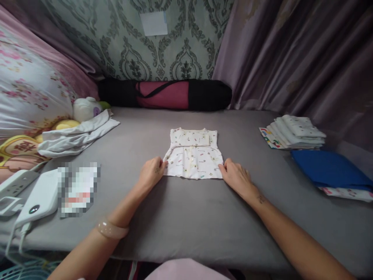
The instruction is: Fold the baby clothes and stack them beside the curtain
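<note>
A small white baby shirt (194, 159) with a tiny coloured print lies flat on the grey sheet, straight ahead of me. Buttons run down its middle, and its upper part looks folded across. At the lower left corner, my left hand (152, 171) pinches the hem between closed fingers. My right hand (235, 174) grips the opposite lower corner the same way, thumb on top of the cloth. The hem between both hands is nearly straight. A pale bangle (112, 229) circles my left wrist.
Folded clothes (294, 132) are stacked at right, behind a blue folded cloth (332, 169). At left are white garments (77, 134), plush toys, a power bank (40, 196) and a power strip (17, 182). A black and red long bag (164, 94) lies along the wall.
</note>
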`<state>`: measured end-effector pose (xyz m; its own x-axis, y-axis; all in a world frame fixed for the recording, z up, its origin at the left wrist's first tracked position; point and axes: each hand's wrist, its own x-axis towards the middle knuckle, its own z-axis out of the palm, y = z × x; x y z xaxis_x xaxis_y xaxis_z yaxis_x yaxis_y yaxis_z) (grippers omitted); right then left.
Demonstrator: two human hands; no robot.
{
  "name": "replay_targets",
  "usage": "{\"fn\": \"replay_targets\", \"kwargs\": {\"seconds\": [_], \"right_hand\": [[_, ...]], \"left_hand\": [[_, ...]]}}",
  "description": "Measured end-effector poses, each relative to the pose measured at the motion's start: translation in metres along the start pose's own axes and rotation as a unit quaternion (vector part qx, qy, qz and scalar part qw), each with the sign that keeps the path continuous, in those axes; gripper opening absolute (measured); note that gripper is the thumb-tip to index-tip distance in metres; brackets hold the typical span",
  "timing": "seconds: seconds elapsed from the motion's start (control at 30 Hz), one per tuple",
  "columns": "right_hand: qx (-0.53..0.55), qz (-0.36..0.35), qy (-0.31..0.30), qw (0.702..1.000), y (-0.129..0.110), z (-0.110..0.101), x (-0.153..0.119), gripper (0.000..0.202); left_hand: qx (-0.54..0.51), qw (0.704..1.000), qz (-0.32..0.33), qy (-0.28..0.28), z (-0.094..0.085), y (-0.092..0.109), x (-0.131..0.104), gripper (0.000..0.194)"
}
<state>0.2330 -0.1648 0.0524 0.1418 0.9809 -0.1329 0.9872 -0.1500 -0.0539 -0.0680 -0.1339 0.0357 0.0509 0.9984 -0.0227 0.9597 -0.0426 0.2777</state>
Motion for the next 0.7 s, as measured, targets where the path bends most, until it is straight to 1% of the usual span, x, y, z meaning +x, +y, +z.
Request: {"fn": "replay_targets", "kwargs": {"seconds": [0.1, 0.2, 0.33, 0.37, 0.4, 0.47, 0.5, 0.53, 0.57, 0.6, 0.63, 0.7], "right_hand": [[0.005, -0.01, 0.004, 1.0, -0.002, 0.0, -0.001, 0.023], [0.011, -0.014, 0.001, 1.0, 0.004, 0.001, 0.0, 0.02], [-0.003, -0.042, 0.008, 0.999, 0.011, 0.0, -0.001, 0.019], [-0.013, -0.053, 0.017, 0.998, 0.01, -0.002, -0.002, 0.019], [-0.025, -0.066, 0.032, 0.997, 0.009, -0.003, -0.002, 0.02], [-0.041, -0.119, 0.076, 0.989, 0.0, -0.005, -0.002, 0.023], [-0.038, -0.162, 0.098, 0.981, -0.007, -0.003, -0.002, 0.025], [-0.03, -0.212, 0.113, 0.97, -0.015, -0.001, -0.003, 0.029], [-0.015, -0.262, 0.117, 0.958, -0.024, 0.003, -0.005, 0.033], [0.003, -0.302, 0.109, 0.947, -0.033, 0.008, -0.009, 0.039], [0.018, -0.328, 0.09, 0.94, -0.042, 0.012, -0.014, 0.045], [0.045, -0.347, 0.039, 0.936, -0.053, 0.019, -0.03, 0.055]], "left_hand": [[0.017, 1.0, -0.003, -0.006, -0.004, -0.001, -0.003, 0.027], [0.031, 0.999, -0.009, -0.027, -0.008, -0.003, -0.007, 0.026], [0.047, 0.998, 0.012, -0.042, -0.011, -0.01, -0.011, 0.027], [0.047, 0.998, 0.025, -0.035, -0.011, -0.012, -0.012, 0.028], [0.048, 0.998, 0.042, -0.015, -0.011, -0.012, -0.011, 0.028], [0.049, 0.992, 0.103, 0.048, -0.01, -0.007, -0.009, 0.029], [0.047, 0.985, 0.15, 0.074, -0.009, -0.001, -0.007, 0.028], [0.042, 0.974, 0.206, 0.086, -0.007, 0.006, -0.005, 0.028], [0.034, 0.961, 0.264, 0.079, -0.005, 0.015, -0.003, 0.028], [0.019, 0.946, 0.319, 0.055, -0.003, 0.025, -0.002, 0.028], [0.003, 0.933, 0.359, 0.031, -0.001, 0.034, -0.001, 0.029], [-0.031, 0.913, 0.406, -0.014, 0.0, 0.048, -0.001, 0.03]]}}
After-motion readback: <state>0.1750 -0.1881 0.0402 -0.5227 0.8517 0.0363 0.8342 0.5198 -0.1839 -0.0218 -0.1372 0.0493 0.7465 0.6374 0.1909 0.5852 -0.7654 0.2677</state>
